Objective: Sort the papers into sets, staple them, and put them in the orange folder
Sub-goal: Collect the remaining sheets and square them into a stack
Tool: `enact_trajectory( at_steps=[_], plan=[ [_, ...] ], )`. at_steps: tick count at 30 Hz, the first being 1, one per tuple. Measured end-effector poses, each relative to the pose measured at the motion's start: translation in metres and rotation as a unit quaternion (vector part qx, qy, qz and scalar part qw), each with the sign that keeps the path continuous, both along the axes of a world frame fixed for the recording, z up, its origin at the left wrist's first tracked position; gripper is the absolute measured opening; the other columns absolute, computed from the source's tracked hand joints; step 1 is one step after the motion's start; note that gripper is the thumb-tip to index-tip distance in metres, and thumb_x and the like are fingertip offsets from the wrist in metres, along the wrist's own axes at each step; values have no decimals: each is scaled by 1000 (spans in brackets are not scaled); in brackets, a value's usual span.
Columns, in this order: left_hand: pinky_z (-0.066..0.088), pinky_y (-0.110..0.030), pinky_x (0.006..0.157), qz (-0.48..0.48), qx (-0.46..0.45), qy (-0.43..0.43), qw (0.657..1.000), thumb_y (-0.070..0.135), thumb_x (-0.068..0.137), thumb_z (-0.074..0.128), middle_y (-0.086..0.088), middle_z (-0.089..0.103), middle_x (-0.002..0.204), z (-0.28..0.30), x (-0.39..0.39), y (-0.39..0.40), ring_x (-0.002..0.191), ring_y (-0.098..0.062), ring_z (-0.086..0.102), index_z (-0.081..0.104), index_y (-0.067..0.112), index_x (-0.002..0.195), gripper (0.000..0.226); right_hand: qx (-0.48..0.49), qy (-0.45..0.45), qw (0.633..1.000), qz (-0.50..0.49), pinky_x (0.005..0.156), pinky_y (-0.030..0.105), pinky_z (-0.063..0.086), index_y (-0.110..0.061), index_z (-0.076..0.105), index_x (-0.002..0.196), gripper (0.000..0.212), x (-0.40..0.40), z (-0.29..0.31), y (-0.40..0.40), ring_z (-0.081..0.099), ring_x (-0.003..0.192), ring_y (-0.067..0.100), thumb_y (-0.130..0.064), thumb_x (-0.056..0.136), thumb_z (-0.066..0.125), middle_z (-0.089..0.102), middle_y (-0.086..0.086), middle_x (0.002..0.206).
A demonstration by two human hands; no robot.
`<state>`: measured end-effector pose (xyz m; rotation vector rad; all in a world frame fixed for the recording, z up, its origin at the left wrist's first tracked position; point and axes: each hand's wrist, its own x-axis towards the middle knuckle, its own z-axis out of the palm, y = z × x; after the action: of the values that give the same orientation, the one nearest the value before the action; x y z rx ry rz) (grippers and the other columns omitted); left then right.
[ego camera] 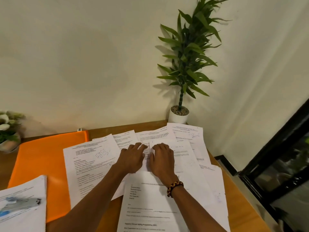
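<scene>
Left hand and right hand rest flat, fingers spread, holding nothing, on overlapping papers beside the orange folder.

We see warm, dim indoor light throwing the plant's shadow leftward onto the wall, wide-angle bending at the edges, and soft blur left of the left hand.

A wooden table carries loose printed papers fanned out under and around both hands, an orange folder left of them, a white plant pot beyond them, and a flower vase far left.
</scene>
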<state>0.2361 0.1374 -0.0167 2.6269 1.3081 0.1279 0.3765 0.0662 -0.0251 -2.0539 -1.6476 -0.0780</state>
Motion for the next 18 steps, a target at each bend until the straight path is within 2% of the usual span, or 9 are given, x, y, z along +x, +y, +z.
enact_trajectory(
  at_steps=[4,7,9,12,15,18],
  plan=[
    [41,-49,110,-28,-1,5,1000,29,101,50,1,32,162,-4,15,-4,142,-27,40,32,29,153,55,-61,13,996,57,90,41,51,-16,63,106,28,10,-17,-12,59,106,26,-34,95,45,66,4,110],
    [32,-55,117,-40,-2,38,998,34,100,51,-1,27,165,-9,22,-8,148,-28,31,29,30,154,58,-28,67,994,85,98,39,50,-15,63,114,31,10,-18,-17,59,114,23,-31,100,42,67,6,119],
    [27,-57,118,-41,-3,47,998,37,102,46,-3,25,166,-12,24,-10,151,-28,26,30,30,153,55,6,120,990,73,92,33,50,-15,65,113,28,13,-15,-21,60,108,19,-29,102,43,69,4,113],
    [24,-58,119,-36,-6,36,999,41,105,37,-2,23,166,-11,25,-13,152,-28,24,31,30,153,50,36,142,989,30,88,34,46,-17,66,108,24,26,-9,-33,56,104,18,-30,100,47,67,1,108],
    [35,-54,114,-53,3,-17,998,47,105,32,-2,37,159,-8,25,-13,144,-26,37,45,31,145,45,48,178,983,-8,87,37,46,-18,66,104,18,52,-7,-49,54,103,19,-21,97,50,66,1,107],
    [47,-40,97,-112,-8,-63,992,60,99,37,6,58,131,0,30,-21,117,-15,53,61,33,122,43,59,205,976,-39,76,33,45,-19,67,95,20,77,-7,-68,55,95,17,-9,94,49,68,-4,98]
  ],
)
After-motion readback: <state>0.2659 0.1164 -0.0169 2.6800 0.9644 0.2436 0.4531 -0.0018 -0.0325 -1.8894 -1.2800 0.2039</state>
